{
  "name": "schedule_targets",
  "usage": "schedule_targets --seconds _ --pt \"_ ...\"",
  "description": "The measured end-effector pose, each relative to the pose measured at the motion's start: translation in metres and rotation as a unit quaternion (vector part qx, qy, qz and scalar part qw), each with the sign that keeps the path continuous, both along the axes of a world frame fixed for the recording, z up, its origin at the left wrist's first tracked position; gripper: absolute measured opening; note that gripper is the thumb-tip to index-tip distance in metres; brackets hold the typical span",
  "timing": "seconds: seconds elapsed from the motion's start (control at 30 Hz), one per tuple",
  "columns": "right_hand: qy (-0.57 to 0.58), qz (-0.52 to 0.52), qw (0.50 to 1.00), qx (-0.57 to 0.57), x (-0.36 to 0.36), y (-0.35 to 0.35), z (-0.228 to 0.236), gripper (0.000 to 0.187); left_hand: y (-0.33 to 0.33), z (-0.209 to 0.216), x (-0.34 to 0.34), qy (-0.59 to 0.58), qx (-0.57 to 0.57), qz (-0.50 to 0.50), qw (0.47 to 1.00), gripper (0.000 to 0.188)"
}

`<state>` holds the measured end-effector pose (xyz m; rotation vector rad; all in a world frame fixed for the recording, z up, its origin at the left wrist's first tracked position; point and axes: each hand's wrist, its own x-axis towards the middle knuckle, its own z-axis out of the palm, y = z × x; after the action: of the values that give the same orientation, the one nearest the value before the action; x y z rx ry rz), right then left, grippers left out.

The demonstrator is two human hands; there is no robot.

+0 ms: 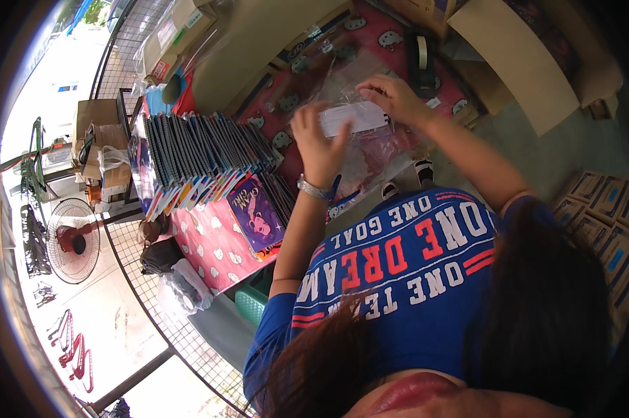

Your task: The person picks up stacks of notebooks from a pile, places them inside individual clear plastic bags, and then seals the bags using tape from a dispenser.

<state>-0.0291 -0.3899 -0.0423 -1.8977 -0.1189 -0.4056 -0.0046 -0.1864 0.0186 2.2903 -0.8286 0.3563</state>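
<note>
A white paper label (355, 119) lies on a clear plastic bag (370, 150) on the pink patterned table cover. My left hand (316, 143) is at the label's left end, its thumb and fingers apart. Over the label's upper right edge is my right hand (396, 101), its fingers loosely bent and holding nothing I can see. I cannot tell how firmly either hand touches the label.
Left of my hands stands a long row of spiral notebooks (203, 150), with a purple notebook (255, 212) lying flat in front. A black tape dispenser (422, 59) is at the far right. Cardboard boxes (600, 216) are stacked at right; a fan (74, 240) stands left.
</note>
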Motion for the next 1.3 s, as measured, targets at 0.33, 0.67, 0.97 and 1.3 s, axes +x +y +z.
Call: schedule_targets --seconds 0.33,0.67,0.97,1.3 --pt "0.088 -0.022 0.996 -0.003 0.023 0.005 -0.003 0.020 -0.006 -0.025 -0.042 -0.020 0.371 -0.018 0.928 0.049" --pt "0.093 -0.009 0.994 0.060 0.020 0.013 0.026 0.017 -0.018 -0.038 -0.056 -0.045 0.403 0.027 0.914 0.046" --pt "-0.058 -0.019 0.988 -0.139 0.023 0.019 0.041 0.010 -0.011 -0.056 -0.052 0.029 0.217 0.050 0.974 0.047" --pt "0.316 0.274 0.881 0.220 0.039 0.031 0.052 0.018 -0.009 -0.062 -0.049 0.027 0.163 0.041 0.985 0.040"
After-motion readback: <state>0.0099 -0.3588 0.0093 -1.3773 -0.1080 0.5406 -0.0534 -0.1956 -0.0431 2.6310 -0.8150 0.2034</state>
